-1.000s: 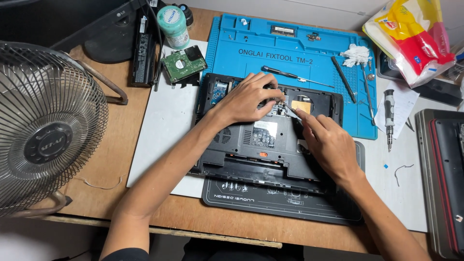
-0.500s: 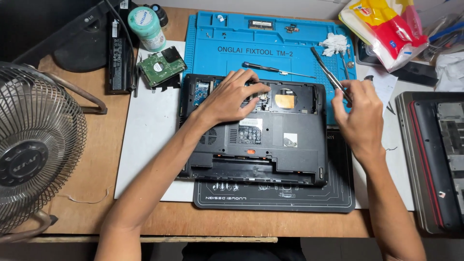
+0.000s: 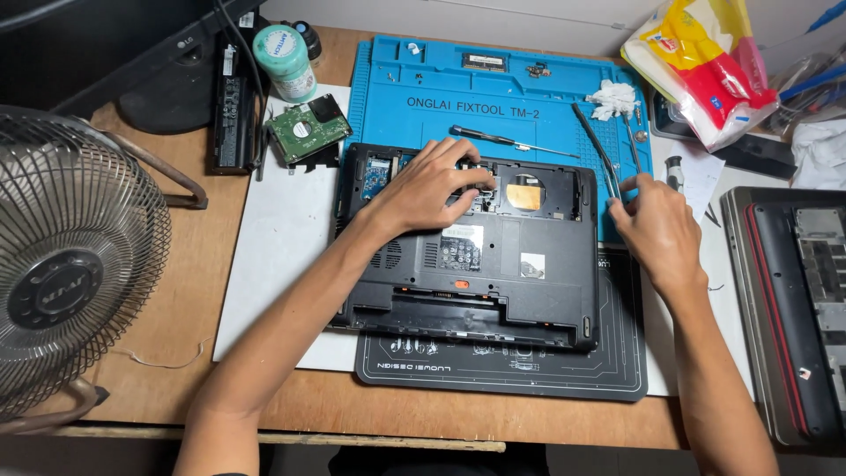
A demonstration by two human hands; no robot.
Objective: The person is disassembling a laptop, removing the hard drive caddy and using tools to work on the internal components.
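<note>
Laptop (image 3: 493, 264), black, lying upside down with its bottom cover off, resting across a white sheet (image 3: 273, 264), a dark mat (image 3: 529, 375) and the lower edge of a blue repair mat (image 3: 493, 97).

Left hand (image 3: 432, 189): laid flat on the laptop's upper open bay, fingers spread and curled down onto the parts inside; nothing clamped in it that can be seen.

Right hand (image 3: 656, 225): off the laptop's right edge, fingertips pinched on the lower end of a pair of tweezers (image 3: 595, 145) that slants up across the blue mat.

Screwdriver (image 3: 511, 141): lying on the blue mat, just above the laptop.

Hard drive (image 3: 308, 130): green board up, at the blue mat's left edge.

Fan (image 3: 75, 264): wire-caged, far left on the wooden desk (image 3: 176, 335).

Second laptop (image 3: 793, 308): red-trimmed, opened, far right.
</note>
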